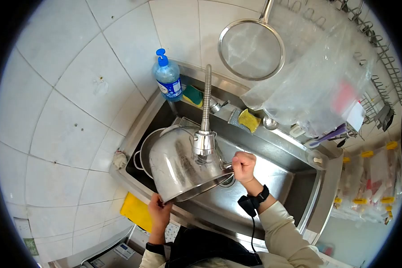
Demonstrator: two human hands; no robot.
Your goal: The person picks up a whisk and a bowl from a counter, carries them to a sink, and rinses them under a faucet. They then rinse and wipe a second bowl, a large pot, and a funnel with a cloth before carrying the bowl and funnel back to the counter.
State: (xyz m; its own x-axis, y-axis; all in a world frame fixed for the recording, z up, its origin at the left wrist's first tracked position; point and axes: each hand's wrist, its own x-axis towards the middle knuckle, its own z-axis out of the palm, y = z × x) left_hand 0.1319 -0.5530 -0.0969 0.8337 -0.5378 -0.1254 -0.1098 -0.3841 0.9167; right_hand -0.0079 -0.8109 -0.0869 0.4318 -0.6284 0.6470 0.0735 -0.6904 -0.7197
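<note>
A large steel pot is tipped on its side over the sink, its mouth facing down towards me. My right hand is closed in a fist round the handle on the pot's right side. At the lower left, my left hand pinches the pot's rim. The tap head, on a flexible metal hose, overlaps the pot's upper side in this view. Behind the pot, partly hidden, another metal pot with a loop handle sits at the sink's left end.
A blue pump bottle, a green-and-yellow sponge and a yellow sponge stand along the back ledge. A round strainer hangs on the tiled wall beside plastic bags. A yellow cloth lies left of my left hand.
</note>
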